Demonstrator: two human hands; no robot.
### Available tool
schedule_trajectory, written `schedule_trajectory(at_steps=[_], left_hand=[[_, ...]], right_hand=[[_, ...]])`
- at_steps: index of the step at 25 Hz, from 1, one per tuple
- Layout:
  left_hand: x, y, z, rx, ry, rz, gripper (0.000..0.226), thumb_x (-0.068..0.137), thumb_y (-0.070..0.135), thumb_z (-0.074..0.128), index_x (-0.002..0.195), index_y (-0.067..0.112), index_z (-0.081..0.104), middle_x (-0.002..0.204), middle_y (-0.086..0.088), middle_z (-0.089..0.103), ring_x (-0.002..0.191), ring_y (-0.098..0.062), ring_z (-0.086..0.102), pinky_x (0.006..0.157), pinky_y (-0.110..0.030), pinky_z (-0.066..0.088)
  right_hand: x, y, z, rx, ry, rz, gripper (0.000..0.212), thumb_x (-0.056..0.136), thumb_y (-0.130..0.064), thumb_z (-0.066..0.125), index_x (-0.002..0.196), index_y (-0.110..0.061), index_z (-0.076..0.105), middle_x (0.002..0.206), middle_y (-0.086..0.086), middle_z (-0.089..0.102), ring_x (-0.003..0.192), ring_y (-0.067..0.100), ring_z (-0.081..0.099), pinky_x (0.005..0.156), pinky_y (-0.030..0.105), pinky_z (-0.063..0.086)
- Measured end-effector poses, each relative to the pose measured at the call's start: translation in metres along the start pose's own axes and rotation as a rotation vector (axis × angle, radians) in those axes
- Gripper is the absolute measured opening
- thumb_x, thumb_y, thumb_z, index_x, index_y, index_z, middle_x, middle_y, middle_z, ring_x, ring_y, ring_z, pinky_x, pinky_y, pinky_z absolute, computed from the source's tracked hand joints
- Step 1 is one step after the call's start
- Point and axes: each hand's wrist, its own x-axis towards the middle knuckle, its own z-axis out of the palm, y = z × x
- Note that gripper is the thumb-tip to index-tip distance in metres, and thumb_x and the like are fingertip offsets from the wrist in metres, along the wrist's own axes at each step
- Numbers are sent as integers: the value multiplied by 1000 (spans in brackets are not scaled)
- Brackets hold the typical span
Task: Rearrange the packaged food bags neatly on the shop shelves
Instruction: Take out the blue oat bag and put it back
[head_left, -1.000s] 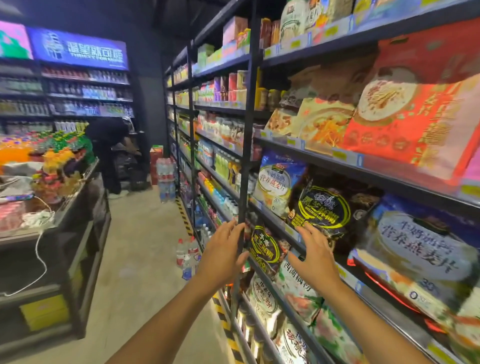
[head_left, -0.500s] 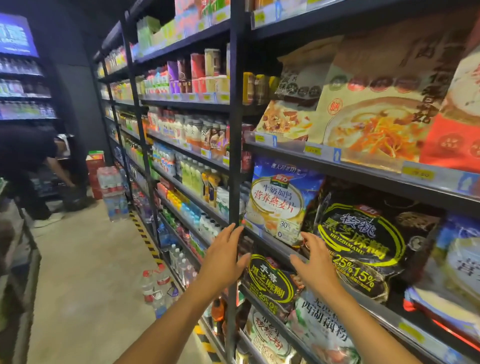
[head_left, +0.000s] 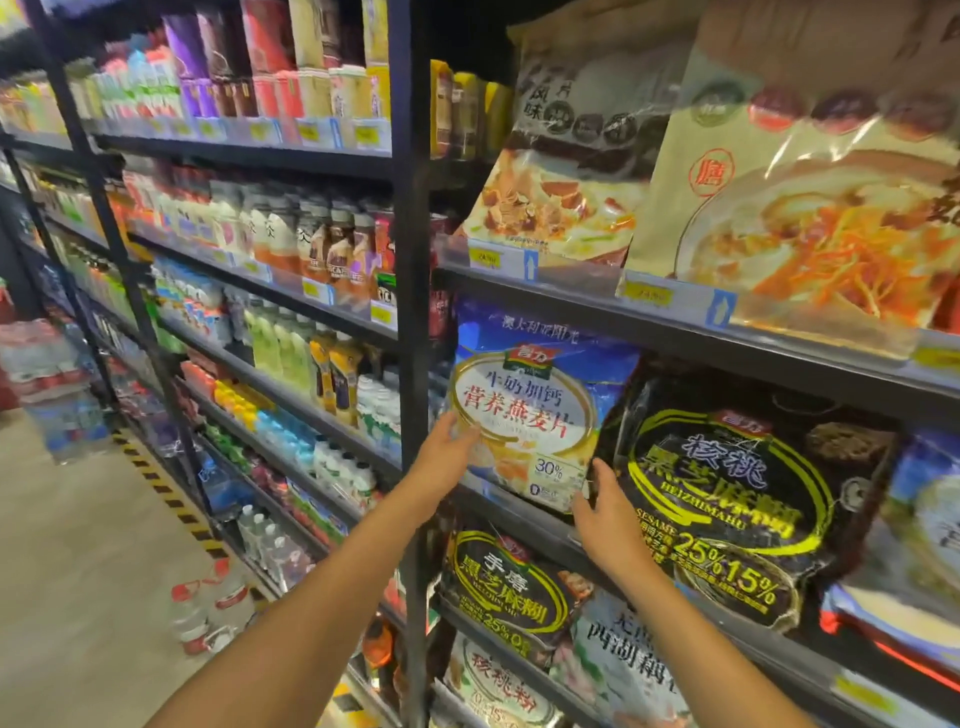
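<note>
A blue and white oatmeal bag (head_left: 524, 410) stands at the left end of the middle shelf (head_left: 524, 506), leaning on the black upright (head_left: 413, 364). My left hand (head_left: 447, 457) grips its lower left edge. My right hand (head_left: 605, 512) holds its lower right corner, touching the black sesame bag (head_left: 737, 499) beside it. Another blue oatmeal bag (head_left: 930, 525) lies at the far right. Below sit a smaller black sesame bag (head_left: 509, 584) and a pale lotus-powder bag (head_left: 631, 660). Tan noodle bags (head_left: 810, 171) (head_left: 566, 171) fill the shelf above.
Drink bottles (head_left: 291, 343) fill the shelves to the left of the upright. Large water bottles (head_left: 208, 608) stand on the floor by yellow-black hazard tape (head_left: 166, 499). Shrink-wrapped bottle packs (head_left: 47, 379) are stacked at the far left of the aisle.
The view has come closer and turned right toward the shelves. Both hands rose from the shelf edge and took hold of the blue oatmeal bag's lower corners.
</note>
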Motion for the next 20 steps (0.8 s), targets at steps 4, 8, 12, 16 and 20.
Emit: schedule_trajectory(at_steps=[4, 8, 12, 16, 20], left_hand=[[56, 9, 11, -71, 116, -6, 62, 111, 34, 43, 165, 18, 18, 168, -7, 32, 152, -31, 36, 119, -42, 35], [99, -3, 15, -20, 156, -35, 53, 111, 38, 40, 158, 14, 36, 155, -13, 49, 143, -36, 47, 114, -45, 41], [117, -12, 15, 33, 143, 2, 44, 110, 42, 41, 140, 14, 55, 131, -11, 65, 125, -33, 60, 102, -41, 48], [130, -13, 11, 71, 147, -4, 53, 107, 52, 41, 145, 15, 46, 139, -16, 60, 127, -37, 57, 107, -47, 48], [141, -3, 8, 56, 116, -53, 78, 101, 62, 46, 163, 20, 25, 164, -13, 39, 146, -38, 42, 120, -53, 37]], right_hand=[[30, -6, 4, 16, 19, 68, 49, 105, -18, 53, 151, -14, 38, 139, 8, 63, 119, 31, 64, 82, 28, 42], [48, -7, 10, -29, 85, 132, 24, 105, -20, 53, 127, -10, 51, 128, 13, 68, 116, 33, 64, 79, 35, 48], [54, -8, 12, -41, 120, 130, 22, 104, -22, 56, 124, -11, 56, 127, 10, 70, 116, 30, 66, 86, 38, 54], [51, -15, 8, -19, 143, 120, 19, 105, -22, 57, 122, -13, 60, 126, 3, 72, 112, 21, 69, 61, 14, 45], [63, -23, 1, -31, 183, 163, 22, 104, -26, 58, 115, -8, 65, 118, 8, 73, 100, 21, 68, 57, 19, 45]])
